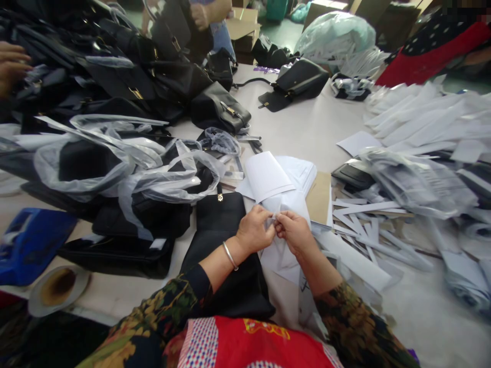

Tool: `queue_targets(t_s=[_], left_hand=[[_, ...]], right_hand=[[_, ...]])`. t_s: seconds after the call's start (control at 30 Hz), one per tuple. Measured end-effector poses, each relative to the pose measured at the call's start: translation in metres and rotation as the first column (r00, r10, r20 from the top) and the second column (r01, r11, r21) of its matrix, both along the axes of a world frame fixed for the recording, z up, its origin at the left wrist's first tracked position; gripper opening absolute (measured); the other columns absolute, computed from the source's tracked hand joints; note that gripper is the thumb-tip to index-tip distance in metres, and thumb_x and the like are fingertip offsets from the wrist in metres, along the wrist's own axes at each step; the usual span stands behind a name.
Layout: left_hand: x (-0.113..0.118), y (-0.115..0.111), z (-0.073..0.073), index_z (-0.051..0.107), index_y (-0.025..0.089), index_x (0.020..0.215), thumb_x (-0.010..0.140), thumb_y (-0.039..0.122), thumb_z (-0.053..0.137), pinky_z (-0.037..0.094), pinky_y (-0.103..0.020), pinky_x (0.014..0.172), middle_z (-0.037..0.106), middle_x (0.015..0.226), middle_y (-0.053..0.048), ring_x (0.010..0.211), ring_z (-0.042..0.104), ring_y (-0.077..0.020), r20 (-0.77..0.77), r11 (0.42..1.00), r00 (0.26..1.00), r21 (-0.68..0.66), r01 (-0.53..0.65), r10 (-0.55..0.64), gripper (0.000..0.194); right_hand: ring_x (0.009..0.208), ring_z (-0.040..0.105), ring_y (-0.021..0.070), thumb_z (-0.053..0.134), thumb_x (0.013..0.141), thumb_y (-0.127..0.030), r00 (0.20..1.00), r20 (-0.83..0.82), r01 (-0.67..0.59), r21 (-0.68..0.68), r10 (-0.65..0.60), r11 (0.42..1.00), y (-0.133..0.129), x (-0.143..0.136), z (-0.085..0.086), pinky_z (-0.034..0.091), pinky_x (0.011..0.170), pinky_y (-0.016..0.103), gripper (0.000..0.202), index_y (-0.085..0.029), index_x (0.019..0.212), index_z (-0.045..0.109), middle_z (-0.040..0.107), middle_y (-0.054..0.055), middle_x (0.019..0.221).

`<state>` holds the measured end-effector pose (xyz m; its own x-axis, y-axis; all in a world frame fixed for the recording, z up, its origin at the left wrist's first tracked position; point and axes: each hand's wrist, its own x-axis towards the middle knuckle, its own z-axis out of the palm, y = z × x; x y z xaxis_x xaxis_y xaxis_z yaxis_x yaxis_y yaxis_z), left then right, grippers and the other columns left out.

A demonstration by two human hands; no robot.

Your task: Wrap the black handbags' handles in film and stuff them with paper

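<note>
From my feed, a pale table (318,122) spreads out under heaps of black bags, with cardboard boxes (243,30) on the floor beyond. My left hand (255,230) and right hand (294,231) meet fingertip to fingertip, both curled and pinching a small whitish piece (273,216); I can't tell what it is. It sits just above smooth white paper sheets (268,176). Beside these, under the left forearm, lies a flat black bag (245,286), smooth, leather-like, with a gold clasp (220,198). Crinkled clear plastic (132,176) loops over neighbouring bags.

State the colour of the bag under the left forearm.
The bag is black; head view shows it.
</note>
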<state>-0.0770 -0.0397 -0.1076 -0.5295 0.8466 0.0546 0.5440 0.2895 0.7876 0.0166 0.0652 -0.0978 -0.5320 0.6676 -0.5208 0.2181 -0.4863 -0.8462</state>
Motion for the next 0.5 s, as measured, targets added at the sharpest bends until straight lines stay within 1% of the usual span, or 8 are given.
queue_targets(t_s=[0.07, 0.1, 0.13, 0.23, 0.3, 0.43, 0.5], left_hand=[[-0.003, 0.003, -0.001, 0.072, 0.020, 0.093, 0.084, 0.027, 0.065, 0.049, -0.029, 0.080, 0.067, 0.092, -0.006, 0.086, 0.062, -0.0190, 0.203, 0.998, 0.979, 0.044, -0.044, 0.034, 0.014], [-0.005, 0.005, -0.001, 0.072, 0.019, 0.088, 0.084, 0.030, 0.065, 0.048, -0.028, 0.076, 0.067, 0.087, -0.005, 0.081, 0.061, -0.0178, 0.262, 0.996, 0.963, 0.044, -0.077, 0.063, 0.013], [-0.007, 0.007, -0.002, 0.071, 0.019, 0.081, 0.085, 0.030, 0.064, 0.047, -0.028, 0.073, 0.066, 0.082, -0.004, 0.077, 0.060, -0.0168, 0.282, 0.993, 0.954, 0.035, -0.112, 0.098, 0.014], [-0.014, 0.013, -0.003, 0.064, 0.018, 0.066, 0.084, 0.025, 0.062, 0.042, -0.027, 0.068, 0.060, 0.070, -0.002, 0.069, 0.055, -0.0151, 0.194, 0.982, 0.965, 0.030, -0.187, 0.177, 0.019], [-0.019, 0.016, -0.004, 0.061, 0.019, 0.064, 0.082, 0.022, 0.061, 0.040, -0.027, 0.067, 0.059, 0.068, -0.001, 0.067, 0.053, -0.0147, 0.156, 0.973, 0.964, 0.041, -0.226, 0.217, 0.019], [-0.029, 0.017, -0.007, 0.062, 0.019, 0.065, 0.081, 0.022, 0.060, 0.041, -0.027, 0.068, 0.059, 0.067, 0.000, 0.067, 0.054, -0.0147, 0.197, 0.937, 0.919, 0.008, -0.349, 0.341, 0.016], [-0.032, 0.016, -0.009, 0.062, 0.019, 0.066, 0.080, 0.022, 0.060, 0.043, -0.028, 0.070, 0.059, 0.066, 0.000, 0.067, 0.055, -0.0153, 0.208, 0.927, 0.907, -0.007, -0.374, 0.367, 0.015]], right_hand=[[0.044, 0.046, 0.0080, 0.075, 0.063, -0.034, 1.000, -0.010, -0.010, 0.041, 0.011, 0.999, 0.001, 0.000, 0.000, 0.034, 0.039, 0.018, 0.021, -0.017, 0.065, 0.064, 0.056, -0.004, 0.050], [0.044, 0.046, 0.0078, 0.076, 0.063, -0.034, 1.000, -0.014, -0.017, 0.057, 0.018, 0.998, 0.001, 0.000, 0.000, 0.034, 0.039, 0.018, 0.020, -0.017, 0.065, 0.065, 0.055, -0.004, 0.049], [0.043, 0.045, 0.0078, 0.076, 0.064, -0.034, 1.000, -0.017, -0.023, 0.068, 0.025, 0.997, 0.001, -0.001, 0.000, 0.034, 0.039, 0.018, 0.021, -0.016, 0.065, 0.065, 0.055, -0.004, 0.049], [0.041, 0.044, 0.0078, 0.077, 0.066, -0.036, 0.999, -0.022, -0.030, 0.081, 0.031, 0.996, 0.001, -0.001, 0.002, 0.032, 0.038, 0.018, 0.023, -0.016, 0.067, 0.066, 0.056, -0.004, 0.048], [0.040, 0.044, 0.0080, 0.077, 0.067, -0.038, 0.999, -0.028, -0.018, 0.078, 0.020, 0.997, 0.003, 0.000, 0.005, 0.032, 0.038, 0.019, 0.025, -0.016, 0.067, 0.065, 0.056, -0.004, 0.048], [0.043, 0.046, 0.0087, 0.078, 0.064, -0.039, 0.998, -0.049, 0.034, 0.051, -0.032, 0.998, 0.013, 0.007, 0.013, 0.033, 0.038, 0.019, 0.028, -0.018, 0.065, 0.060, 0.056, -0.003, 0.051], [0.045, 0.047, 0.0093, 0.078, 0.062, -0.038, 0.997, -0.051, 0.063, 0.038, -0.061, 0.997, 0.020, 0.010, 0.015, 0.035, 0.038, 0.019, 0.028, -0.019, 0.067, 0.059, 0.057, -0.003, 0.051]])
